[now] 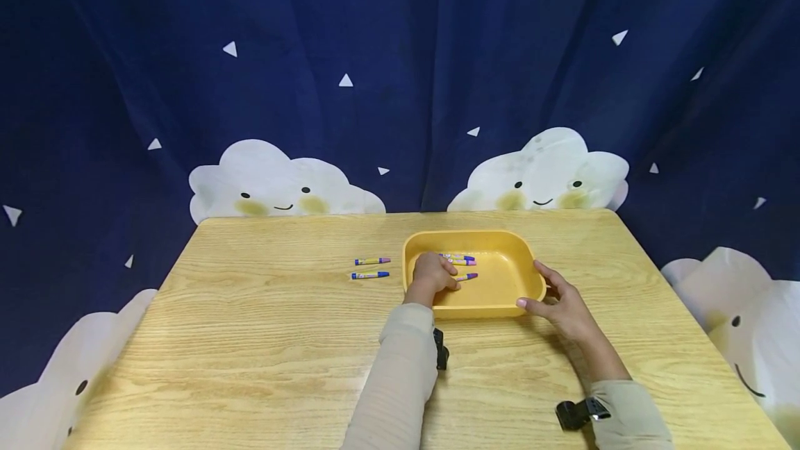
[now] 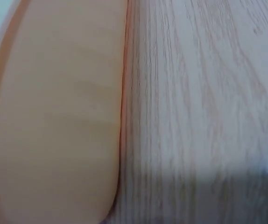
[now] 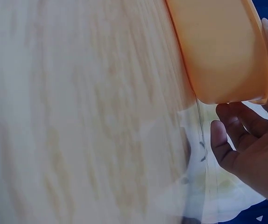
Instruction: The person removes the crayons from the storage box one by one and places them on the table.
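A yellow plastic tray (image 1: 490, 312) sits on the table, its inside visible from above. My left hand (image 1: 432, 275) reaches into its left part, and the thumb and fingers pinch a crayon (image 1: 467, 276) with a purplish end. Just beyond those fingers lie a blue-ended crayon (image 1: 464, 257) and a pink-ended crayon (image 1: 465, 263), both partly hidden. At the tray's near right corner my right hand (image 1: 567, 307) grips the rim, with the thumb at the front and fingers along the right side. The left wrist view shows the tray's outer wall (image 2: 59, 112) but no hand.
Left of the tray, a purple-ended crayon (image 1: 372, 261) and a blue-ended crayon (image 1: 370, 275) lie side by side on the wooden table (image 1: 262, 339). A dark blue curtain (image 1: 387, 33) with white clouds hangs behind the table and at its sides.
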`<move>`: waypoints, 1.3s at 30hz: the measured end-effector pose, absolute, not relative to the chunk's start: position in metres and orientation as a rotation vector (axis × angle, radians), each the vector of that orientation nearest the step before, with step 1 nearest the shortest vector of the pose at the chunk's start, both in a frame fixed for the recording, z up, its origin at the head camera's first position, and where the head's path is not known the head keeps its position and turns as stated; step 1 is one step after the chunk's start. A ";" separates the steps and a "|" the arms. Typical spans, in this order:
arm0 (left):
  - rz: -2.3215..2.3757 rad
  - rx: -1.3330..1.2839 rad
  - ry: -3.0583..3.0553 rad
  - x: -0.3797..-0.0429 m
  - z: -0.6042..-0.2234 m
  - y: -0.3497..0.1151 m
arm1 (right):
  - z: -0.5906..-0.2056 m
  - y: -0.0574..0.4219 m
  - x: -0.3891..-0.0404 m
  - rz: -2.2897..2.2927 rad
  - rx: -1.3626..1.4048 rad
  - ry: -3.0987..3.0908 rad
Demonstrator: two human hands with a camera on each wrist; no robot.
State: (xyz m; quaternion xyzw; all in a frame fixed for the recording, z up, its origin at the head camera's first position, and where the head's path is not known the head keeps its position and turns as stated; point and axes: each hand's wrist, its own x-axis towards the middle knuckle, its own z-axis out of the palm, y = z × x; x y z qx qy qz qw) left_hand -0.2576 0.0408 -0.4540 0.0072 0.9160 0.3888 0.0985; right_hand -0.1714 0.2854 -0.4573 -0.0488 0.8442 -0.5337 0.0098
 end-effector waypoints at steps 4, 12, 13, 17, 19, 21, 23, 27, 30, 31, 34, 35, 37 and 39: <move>1.101 0.029 2.752 -0.259 -0.454 0.041 | -0.457 0.285 -0.172 -1.664 -0.141 2.641; 1.200 0.066 2.750 -0.257 -0.453 0.041 | -0.458 0.284 -0.173 -1.666 -0.139 2.637; 1.220 0.091 2.761 -0.257 -0.453 0.040 | -0.459 0.284 -0.173 -1.667 -0.142 2.636; 1.327 0.208 2.807 -0.255 -0.450 0.040 | -0.461 0.284 -0.174 -1.691 -0.166 2.628; 1.369 0.238 2.803 -0.255 -0.449 0.039 | -0.462 0.284 -0.175 -1.702 -0.181 2.622; 1.386 0.258 2.798 -0.255 -0.449 0.038 | -0.463 0.284 -0.175 -1.711 -0.187 2.616; 1.390 0.264 2.791 -0.256 -0.450 0.037 | -0.463 0.283 -0.175 -1.709 -0.187 2.615; 1.385 0.306 2.794 -0.254 -0.449 0.035 | -0.463 0.282 -0.175 -1.715 -0.178 2.609; 1.387 0.387 2.797 -0.247 -0.443 0.031 | -0.462 0.283 -0.174 -1.708 -0.162 2.608; 1.391 0.416 2.793 -0.244 -0.440 0.030 | -0.462 0.283 -0.173 -1.691 -0.155 2.618; 1.399 0.517 2.793 -0.235 -0.431 0.025 | -0.462 0.286 -0.172 -1.639 -0.142 2.655; 1.402 0.538 2.791 -0.233 -0.428 0.023 | -0.462 0.287 -0.172 -1.625 -0.144 2.667; 1.418 0.567 2.777 -0.228 -0.423 0.019 | -0.463 0.288 -0.173 -1.601 -0.142 2.686; 1.426 0.586 2.770 -0.225 -0.420 0.014 | -0.464 0.288 -0.173 -1.607 -0.144 2.683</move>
